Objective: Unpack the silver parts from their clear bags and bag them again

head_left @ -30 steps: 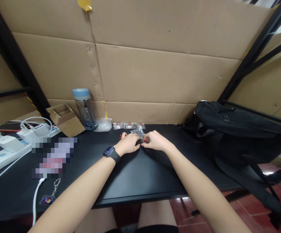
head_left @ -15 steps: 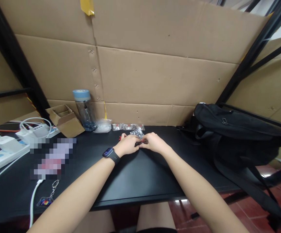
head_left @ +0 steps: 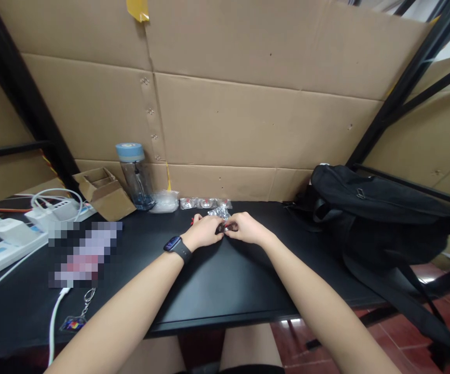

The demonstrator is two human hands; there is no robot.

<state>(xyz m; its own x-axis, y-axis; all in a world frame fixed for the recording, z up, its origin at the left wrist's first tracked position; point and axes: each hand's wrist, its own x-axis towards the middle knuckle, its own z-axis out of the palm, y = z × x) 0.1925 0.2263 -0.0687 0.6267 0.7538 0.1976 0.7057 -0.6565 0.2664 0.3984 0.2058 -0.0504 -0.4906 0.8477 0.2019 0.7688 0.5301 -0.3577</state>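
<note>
My left hand [head_left: 204, 231] and my right hand [head_left: 245, 227] meet at the middle of the black table [head_left: 217, 280], both with fingers curled. Between the fingertips they pinch a small dark piece [head_left: 222, 227] with a bit of red on it. A crinkled clear plastic bag [head_left: 220, 212] lies just behind the hands. Further back, a row of small clear packets with red and white parts [head_left: 203, 202] rests against the cardboard wall. A dark smartwatch [head_left: 177, 245] is on my left wrist.
A blue-lidded water bottle [head_left: 136, 175] and an open small cardboard box [head_left: 104, 191] stand at the back left. White power strips and chargers with cables [head_left: 22, 221] fill the left side, with a keychain [head_left: 77, 317] near the front edge. A black backpack [head_left: 372, 213] covers the table's right end.
The hands have stayed together on the small piece, with only slight finger shifts. The view moved a little.
</note>
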